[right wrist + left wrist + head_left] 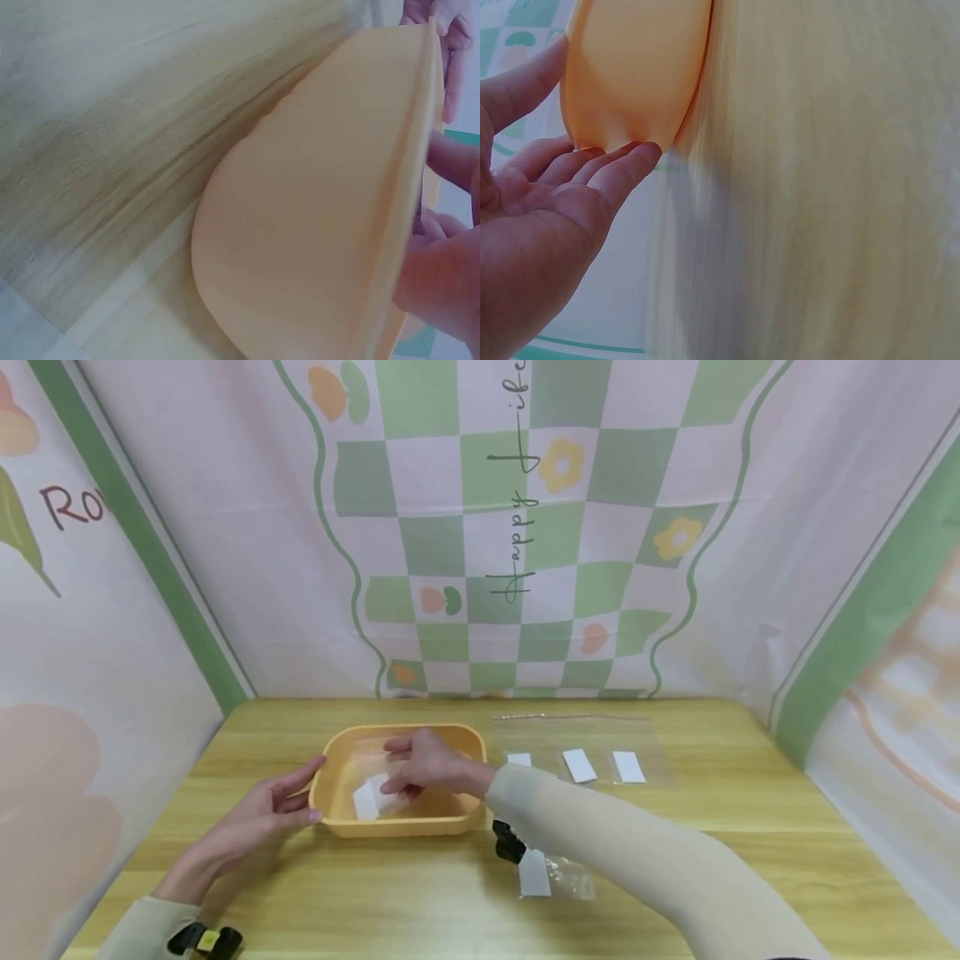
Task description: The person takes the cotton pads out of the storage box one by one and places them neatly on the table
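An orange-yellow plastic tub (390, 829) sits on the table. My left hand (262, 814) is at its left end, thumb up by the rim and fairly straight fingers touching the outer wall, as the left wrist view shows. My right hand (431, 764) reaches down inside the tub, fingers bent, over white cards (367, 800) and clear plastic film. Its fingertips are right at these cards; I cannot tell whether they pinch one. In the right wrist view the tub wall (300, 210) hides most of the right hand's fingers (454, 161).
Behind my right forearm lies flat clear plastic (637, 731) with a reddish line along its top and white cards (579, 766) on it. A small clear bag (572, 877) with a white card lies under that forearm. Patterned cloth (495, 543) hangs behind the wooden table (360, 893).
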{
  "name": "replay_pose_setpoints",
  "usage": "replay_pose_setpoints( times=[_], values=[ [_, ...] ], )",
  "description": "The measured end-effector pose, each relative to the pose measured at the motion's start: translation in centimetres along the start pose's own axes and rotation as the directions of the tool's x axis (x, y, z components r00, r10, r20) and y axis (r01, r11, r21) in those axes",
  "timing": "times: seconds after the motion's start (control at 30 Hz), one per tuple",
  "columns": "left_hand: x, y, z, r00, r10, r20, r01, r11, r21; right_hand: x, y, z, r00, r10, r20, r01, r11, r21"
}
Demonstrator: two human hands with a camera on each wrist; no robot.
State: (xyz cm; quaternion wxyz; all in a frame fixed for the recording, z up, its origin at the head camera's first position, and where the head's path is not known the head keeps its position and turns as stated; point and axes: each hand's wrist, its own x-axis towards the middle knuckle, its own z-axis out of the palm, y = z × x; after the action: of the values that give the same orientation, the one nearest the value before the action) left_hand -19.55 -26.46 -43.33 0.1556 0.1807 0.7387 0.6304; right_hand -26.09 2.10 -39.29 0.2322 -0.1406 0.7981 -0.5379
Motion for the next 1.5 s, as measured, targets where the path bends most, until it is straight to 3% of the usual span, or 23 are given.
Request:
replay_pose_setpoints(
  times=[0.33,0.73,1.2,1.5],
  values=[
    [-0.1,0.0,0.0,1.000,0.011,0.003,-0.011,1.000,0.013,-0.8,-1.1,-1.8,0.996,-0.060,0.070,0.065,0.996,-0.063],
    [0.0,0.1,0.1,1.000,-0.003,0.001,0.003,1.000,0.002,-3.7,-2.9,-6.1,0.986,-0.142,0.084,0.149,0.986,-0.076],
    [-0.2,0.3,0.2,1.000,-0.006,-0.005,0.006,1.000,-0.001,-10.3,-4.1,-12.0,0.991,-0.132,0.035,0.135,0.986,-0.102],
    [-0.2,0.3,0.1,1.000,-0.015,-0.004,0.015,1.000,0.001,-15.7,-0.5,-14.7,0.991,-0.132,0.037,0.135,0.987,-0.083]
  ],
)
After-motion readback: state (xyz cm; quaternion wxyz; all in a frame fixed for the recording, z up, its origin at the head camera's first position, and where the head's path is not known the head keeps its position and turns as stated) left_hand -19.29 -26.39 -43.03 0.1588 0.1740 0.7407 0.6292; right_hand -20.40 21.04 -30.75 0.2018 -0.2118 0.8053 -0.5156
